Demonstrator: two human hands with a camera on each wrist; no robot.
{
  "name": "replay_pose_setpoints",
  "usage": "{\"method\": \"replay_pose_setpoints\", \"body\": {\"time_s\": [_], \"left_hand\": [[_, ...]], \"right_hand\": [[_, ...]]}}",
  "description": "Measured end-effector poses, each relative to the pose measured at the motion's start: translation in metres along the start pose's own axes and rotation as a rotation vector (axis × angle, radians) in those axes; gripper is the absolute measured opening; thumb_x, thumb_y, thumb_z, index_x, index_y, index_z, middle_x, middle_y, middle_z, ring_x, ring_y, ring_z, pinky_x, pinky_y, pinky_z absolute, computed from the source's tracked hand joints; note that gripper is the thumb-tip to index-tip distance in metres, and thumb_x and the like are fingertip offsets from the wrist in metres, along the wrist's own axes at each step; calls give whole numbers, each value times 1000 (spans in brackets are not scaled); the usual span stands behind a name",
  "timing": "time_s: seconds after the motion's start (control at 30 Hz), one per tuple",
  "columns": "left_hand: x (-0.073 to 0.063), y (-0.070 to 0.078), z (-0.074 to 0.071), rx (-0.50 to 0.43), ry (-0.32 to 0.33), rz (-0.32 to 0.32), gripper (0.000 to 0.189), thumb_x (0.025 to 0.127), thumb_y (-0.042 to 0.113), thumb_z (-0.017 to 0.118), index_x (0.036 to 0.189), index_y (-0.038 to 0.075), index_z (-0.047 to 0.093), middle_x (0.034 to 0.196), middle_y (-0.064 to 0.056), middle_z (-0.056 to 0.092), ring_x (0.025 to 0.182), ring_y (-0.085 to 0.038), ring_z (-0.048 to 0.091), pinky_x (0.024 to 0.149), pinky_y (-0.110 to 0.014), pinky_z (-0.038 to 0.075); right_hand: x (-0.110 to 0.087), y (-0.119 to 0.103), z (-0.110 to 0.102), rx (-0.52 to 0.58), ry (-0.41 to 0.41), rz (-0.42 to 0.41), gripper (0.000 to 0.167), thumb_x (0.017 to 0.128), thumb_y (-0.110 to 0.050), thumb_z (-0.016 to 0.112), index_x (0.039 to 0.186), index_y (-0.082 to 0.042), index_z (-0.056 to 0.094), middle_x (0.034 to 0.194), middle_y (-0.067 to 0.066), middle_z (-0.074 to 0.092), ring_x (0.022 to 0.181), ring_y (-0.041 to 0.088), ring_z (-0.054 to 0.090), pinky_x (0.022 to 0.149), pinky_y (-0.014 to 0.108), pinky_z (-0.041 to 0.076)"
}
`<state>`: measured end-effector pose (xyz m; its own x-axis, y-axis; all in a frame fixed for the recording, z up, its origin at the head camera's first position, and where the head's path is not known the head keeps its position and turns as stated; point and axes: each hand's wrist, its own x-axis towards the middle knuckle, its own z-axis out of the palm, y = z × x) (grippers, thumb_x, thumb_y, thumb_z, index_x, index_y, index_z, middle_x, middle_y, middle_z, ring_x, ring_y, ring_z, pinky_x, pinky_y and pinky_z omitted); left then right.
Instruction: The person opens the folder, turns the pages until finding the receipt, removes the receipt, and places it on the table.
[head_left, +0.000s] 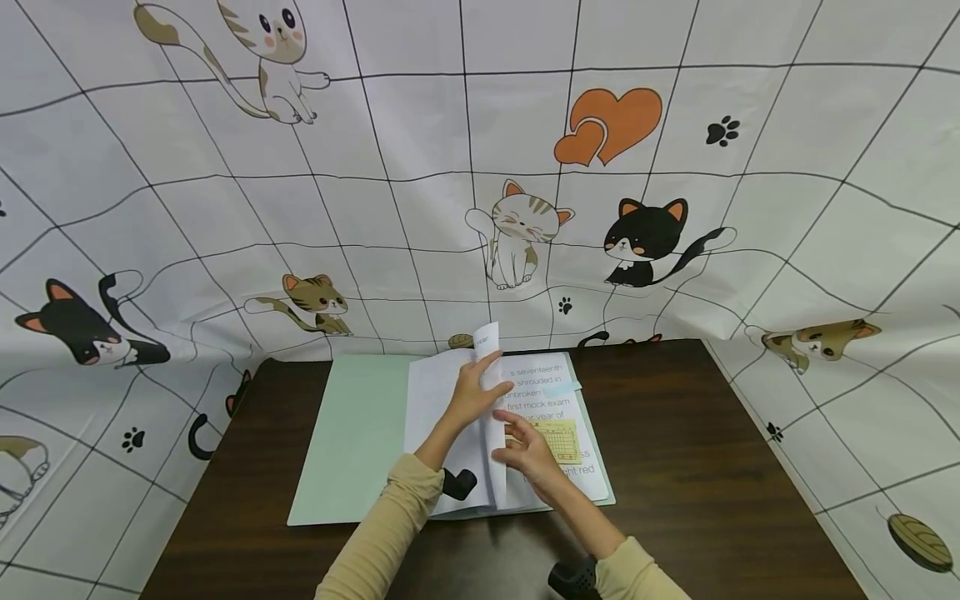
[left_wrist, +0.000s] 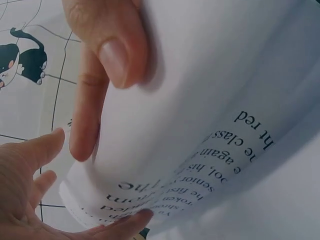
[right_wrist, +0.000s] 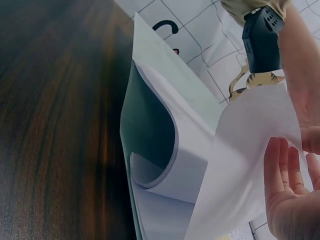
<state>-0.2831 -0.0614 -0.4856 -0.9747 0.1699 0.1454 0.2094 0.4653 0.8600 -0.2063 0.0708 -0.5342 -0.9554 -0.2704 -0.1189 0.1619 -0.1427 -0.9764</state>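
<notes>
A green folder (head_left: pixel 330 450) lies spread on the table with white printed sheets inside. One page (head_left: pixel 491 475) stands raised near the middle, curving upward. My left hand (head_left: pixel 468 396) pinches this page near its upper part; in the left wrist view the thumb (left_wrist: pixel 117 62) lies on the paper and a finger reaches its edge. My right hand (head_left: pixel 528 450) is at the page's right side, its fingers (right_wrist: pixel 272 170) extended and touching the paper. On the right-hand sheet sit a yellow gridded sticky note (head_left: pixel 558 440) and a pale blue tab (head_left: pixel 561 389).
The dark wooden table (head_left: pixel 675 450) extends on both sides of the folder. Behind it hangs a white gridded cloth (head_left: pixel 420 208) printed with cats. Black wrist devices (head_left: pixel 573 577) are on both forearms. Lower sheets curl up inside the folder in the right wrist view.
</notes>
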Motion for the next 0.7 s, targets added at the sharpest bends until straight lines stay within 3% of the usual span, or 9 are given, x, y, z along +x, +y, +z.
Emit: {"method": "replay_pose_setpoints", "body": {"time_s": [0.33, 0.7], "left_hand": [[0, -1, 2, -23, -10, -17, 59, 84, 10, 73, 139, 7, 53, 135, -37, 42, 113, -41, 50, 91, -54, 48], [-3, -9, 1, 29, 76, -66, 58, 80, 6, 73, 136, 8, 57, 132, -32, 50, 118, -45, 52, 97, -58, 45]], "right_hand": [[1, 2, 7, -20, -32, -8, 66, 82, 5, 63, 144, 2, 39, 125, 16, 45, 85, 5, 52, 75, 19, 50], [3, 6, 17, -12, -48, -11, 67, 80, 6, 64, 143, 3, 40, 122, 15, 48, 87, 6, 57, 75, 18, 52]]}}
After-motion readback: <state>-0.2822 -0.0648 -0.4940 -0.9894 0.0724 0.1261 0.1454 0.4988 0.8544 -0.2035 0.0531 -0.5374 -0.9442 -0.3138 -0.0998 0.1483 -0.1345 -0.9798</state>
